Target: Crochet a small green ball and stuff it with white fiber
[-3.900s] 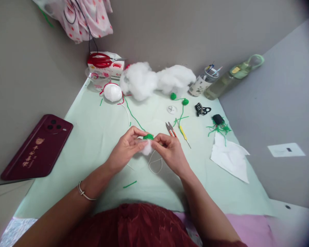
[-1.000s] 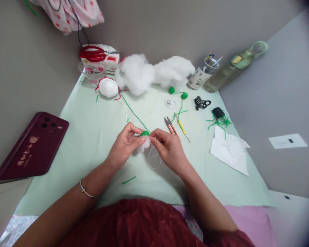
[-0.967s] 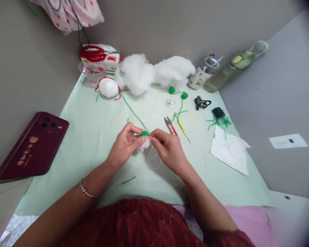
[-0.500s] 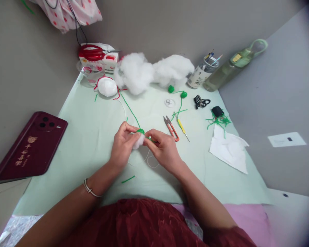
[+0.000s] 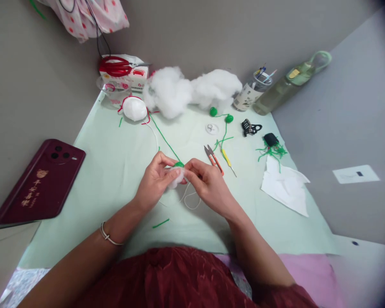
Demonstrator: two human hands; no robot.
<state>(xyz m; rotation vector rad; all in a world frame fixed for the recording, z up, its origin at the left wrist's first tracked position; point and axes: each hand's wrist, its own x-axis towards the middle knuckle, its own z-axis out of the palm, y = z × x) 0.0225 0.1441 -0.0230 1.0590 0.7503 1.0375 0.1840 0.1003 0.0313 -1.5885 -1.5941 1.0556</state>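
Between my two hands is a small green crocheted piece (image 5: 179, 164) with a tuft of white stuffing (image 5: 173, 181) against its near side. My left hand (image 5: 156, 177) pinches the stuffing and the green piece between thumb and fingers. Closed at the other side, my right hand (image 5: 205, 179) has its thumb and fingertips pressed on the edge of the piece; its other fingers curl under, partly hidden. A green yarn strand (image 5: 164, 139) runs from the piece toward a white yarn ball (image 5: 134, 108). Loose white thread (image 5: 192, 201) lies below the hands.
Thread snips (image 5: 214, 160) and a yellow-handled crochet hook (image 5: 227, 157) lie right of my hands. Behind are piles of stuffing (image 5: 170, 92), two green crocheted balls (image 5: 229, 118), a pen cup (image 5: 248, 94) and a bottle (image 5: 282, 87). A phone (image 5: 40, 182) is at left, a tissue (image 5: 284, 186) at right.
Both hands have shifted slightly to the right with the green piece. My left thumb now lies further across the stuffing, and my right fingers have moved closer against the piece.
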